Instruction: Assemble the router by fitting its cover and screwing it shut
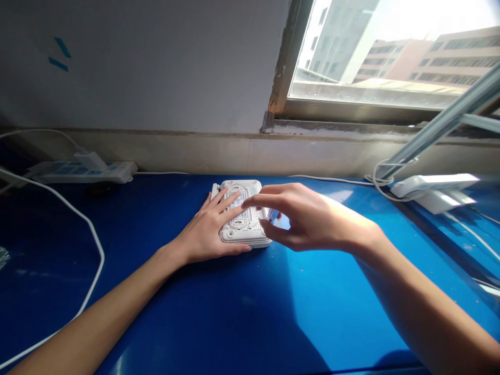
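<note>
A white router-like box (255,237) with rows of vent holes lies flat on the blue tabletop, its perforated face up. My left hand (209,224) rests over its left side, fingers spread across the face and thumb along the near edge. Above the right edge hovers my right hand (300,213), its index finger reaching over the box and its thumb apart below. Through the gap between them shows a small blue-and-white piece (272,214); whether the curled fingers touch it is unclear. The label in the middle of the box is partly covered by my fingers.
At the back left stands a power strip (125,172) with a white plug (91,160). A white cable (97,234) loops along the left. On the right, another power strip (433,183) sits beside a metal bar (441,122). The wall and window (390,62) bound the back.
</note>
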The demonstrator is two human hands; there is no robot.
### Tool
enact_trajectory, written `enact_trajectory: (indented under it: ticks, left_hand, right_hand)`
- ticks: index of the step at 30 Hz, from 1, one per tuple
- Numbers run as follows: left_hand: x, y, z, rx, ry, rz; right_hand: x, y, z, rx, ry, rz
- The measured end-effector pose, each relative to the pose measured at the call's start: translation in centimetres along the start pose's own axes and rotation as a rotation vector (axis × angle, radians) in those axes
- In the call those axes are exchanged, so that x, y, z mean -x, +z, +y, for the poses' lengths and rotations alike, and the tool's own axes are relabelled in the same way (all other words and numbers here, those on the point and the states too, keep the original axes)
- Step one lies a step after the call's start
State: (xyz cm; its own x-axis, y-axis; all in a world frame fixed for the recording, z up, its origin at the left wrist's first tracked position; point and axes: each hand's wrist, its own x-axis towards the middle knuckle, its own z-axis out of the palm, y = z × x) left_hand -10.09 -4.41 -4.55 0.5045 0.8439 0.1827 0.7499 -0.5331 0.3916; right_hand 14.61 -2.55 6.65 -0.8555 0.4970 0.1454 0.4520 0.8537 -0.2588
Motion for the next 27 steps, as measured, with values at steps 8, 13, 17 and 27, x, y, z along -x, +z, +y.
enact_trajectory:
  ticks: [8, 13, 17, 27]
  left_hand:
    - [0.09, -0.02, 0.08, 0.032, -0.011, 0.012]
    - [0.05, 0.04, 0.10, 0.045, 0.003, 0.014]
    - [0.04, -0.11, 0.24, 0.026, -0.005, 0.002]
    - [0.07, 0.15, -0.01, 0.034, -0.005, 0.007]
  right_hand:
    - [0.03, 0.14, -0.06, -0.036, -0.044, 0.009]
    - [-0.09, -0.05, -0.20, -0.008, 0.000, -0.018]
    - [-0.14, 0.15, 0.28, -0.008, 0.008, -0.012]
    - [-0.30, 0.27, 0.27, -0.002, -0.005, 0.027]
